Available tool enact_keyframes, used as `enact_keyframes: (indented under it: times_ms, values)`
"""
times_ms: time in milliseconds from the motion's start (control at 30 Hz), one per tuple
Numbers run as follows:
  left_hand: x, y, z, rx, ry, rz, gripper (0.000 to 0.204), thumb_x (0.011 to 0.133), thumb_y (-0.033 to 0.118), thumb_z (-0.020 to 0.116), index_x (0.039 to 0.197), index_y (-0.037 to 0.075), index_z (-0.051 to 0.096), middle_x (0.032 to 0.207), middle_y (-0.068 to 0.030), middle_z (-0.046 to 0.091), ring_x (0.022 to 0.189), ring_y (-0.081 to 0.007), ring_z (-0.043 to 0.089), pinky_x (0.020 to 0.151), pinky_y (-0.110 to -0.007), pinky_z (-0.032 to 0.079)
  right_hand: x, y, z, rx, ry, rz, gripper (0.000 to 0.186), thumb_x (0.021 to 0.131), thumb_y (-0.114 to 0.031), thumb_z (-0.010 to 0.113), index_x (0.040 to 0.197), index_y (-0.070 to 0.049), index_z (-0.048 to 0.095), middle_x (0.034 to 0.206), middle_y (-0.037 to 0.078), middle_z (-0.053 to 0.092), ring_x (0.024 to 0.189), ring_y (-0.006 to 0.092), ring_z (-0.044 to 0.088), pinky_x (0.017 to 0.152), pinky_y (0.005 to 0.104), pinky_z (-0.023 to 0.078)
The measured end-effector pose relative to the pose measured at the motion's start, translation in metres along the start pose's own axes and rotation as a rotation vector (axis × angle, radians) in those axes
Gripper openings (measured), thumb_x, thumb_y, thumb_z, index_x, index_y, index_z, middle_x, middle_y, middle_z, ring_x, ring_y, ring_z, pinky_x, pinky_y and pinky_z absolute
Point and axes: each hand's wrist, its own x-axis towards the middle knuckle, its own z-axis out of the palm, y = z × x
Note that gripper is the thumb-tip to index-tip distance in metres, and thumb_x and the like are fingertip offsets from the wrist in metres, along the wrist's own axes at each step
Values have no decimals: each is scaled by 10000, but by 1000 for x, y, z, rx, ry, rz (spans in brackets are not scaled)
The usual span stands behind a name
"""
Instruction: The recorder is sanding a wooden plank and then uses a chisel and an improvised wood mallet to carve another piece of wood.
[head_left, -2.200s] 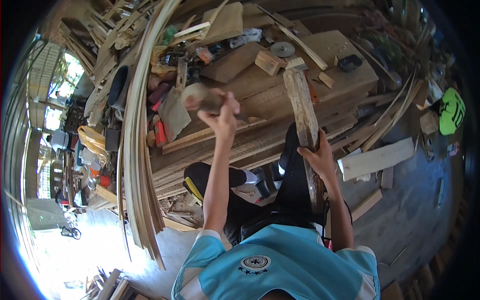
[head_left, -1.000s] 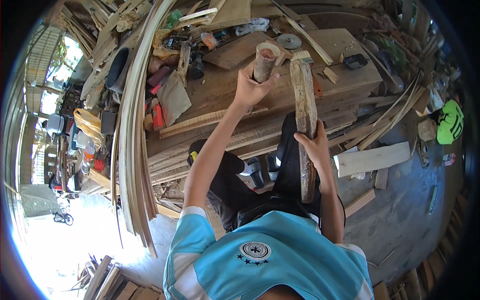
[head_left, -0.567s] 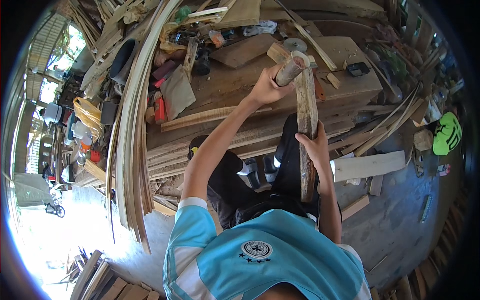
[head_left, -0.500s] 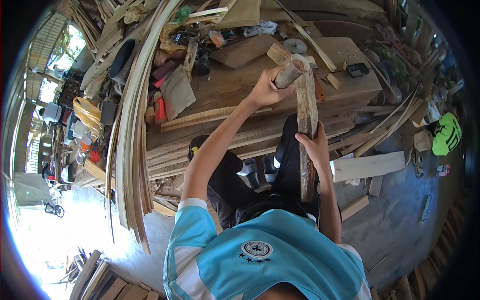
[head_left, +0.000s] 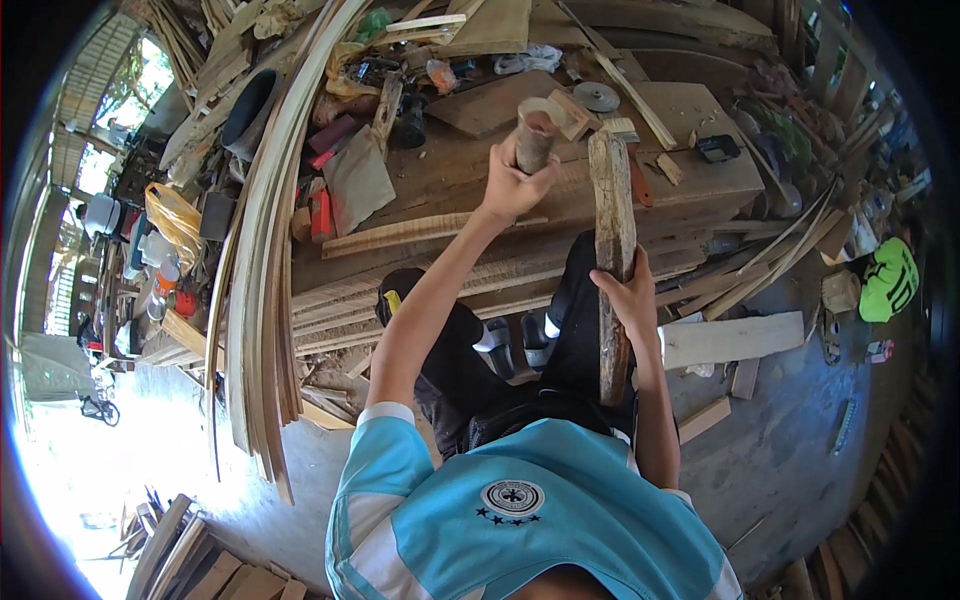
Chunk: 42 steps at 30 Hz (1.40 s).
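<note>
My left hand [head_left: 518, 183] is closed around a short, thick round piece, apparently wood [head_left: 537, 150], held raised over the bench with its reddish-brown end face showing. To the right, my right hand [head_left: 630, 292] grips a long, rough length of wood [head_left: 613, 215] partway down. This length points away from me, its near end by my lap and its worn far end over the bench edge. The two pieces are apart. Beside the far end, an orange-brown handle [head_left: 640, 187] shows in part. A small wooden block [head_left: 574, 116] lies just beyond the round piece.
Stacked planks form the bench [head_left: 690, 195] before me, holding a grey disc [head_left: 596, 96], a black tray-like thing [head_left: 716, 145] and a flat board [head_left: 490, 103]. Long thin strips [head_left: 262, 270] rise at left. A pale plank [head_left: 735, 340] lies at right. Yellow-green cloth [head_left: 890, 280] is farther right.
My left hand has moved left with the round piece, away from the long wood, and turned it more upright. My right hand has kept its grip almost unmoved.
</note>
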Motion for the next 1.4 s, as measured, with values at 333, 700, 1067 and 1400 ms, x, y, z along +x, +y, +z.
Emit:
enact_keyframes:
  times_ms: [333,700,1067,1400]
  values:
    - [6,-9,15,101,-31,20,238,664,106,622,864,-3,554,604,-64,499,571,-96,421,545,-275,414,-4,-12,-2,-74,-8,23,658,644,-158,717,1201,33,423,1010,204,603,924,278,601,807,341,454]
    - [9,-13,2,-16,-44,-49,139,685,57,621,762,38,507,631,-2,522,545,-64,457,496,-238,387,-7,-15,-1,33,-23,3,636,657,-135,714,1210,24,443,1037,136,590,913,209,572,800,308,438]
    - [8,-6,5,84,50,10,119,678,35,596,719,30,485,606,15,508,564,-50,452,502,-236,381,-28,-166,-83,-40,330,-615,692,713,-112,724,1284,18,355,1121,170,514,1017,242,515,878,359,402]
    - [1,-4,-4,-65,109,10,99,661,39,589,716,26,508,577,12,503,517,-49,443,472,-224,376,-30,-160,-45,-276,-89,-572,763,663,-99,712,1301,34,316,1026,245,595,937,376,607,798,402,468]
